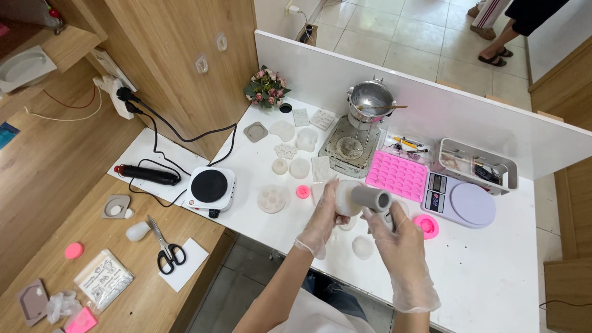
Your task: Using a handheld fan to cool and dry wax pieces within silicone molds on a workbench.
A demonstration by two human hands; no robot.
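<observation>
left hand [322, 217]: we see it gloved, fingers wrapped round a pale round mould [345, 196], gripping it from the left side.
right hand [394, 237]: gloved too, closed on a grey cylinder [372, 198] whose end points toward the mould; the two things meet just above the table.
hands together: we read them as close, nearly touching, each clamped on its own item.
where: held over the white table [493, 271], just in front of the pink mould tray [396, 175].
right of hands: lilac kitchen scale [459, 200], small pink round mould [427, 226] near the right wrist.
behind: metal pot [370, 98] with a stick across it, on a stand.
left: white hotplate [209, 187], several white moulds between it and the hands.
wooden bench: scissors [165, 248] on paper.
</observation>
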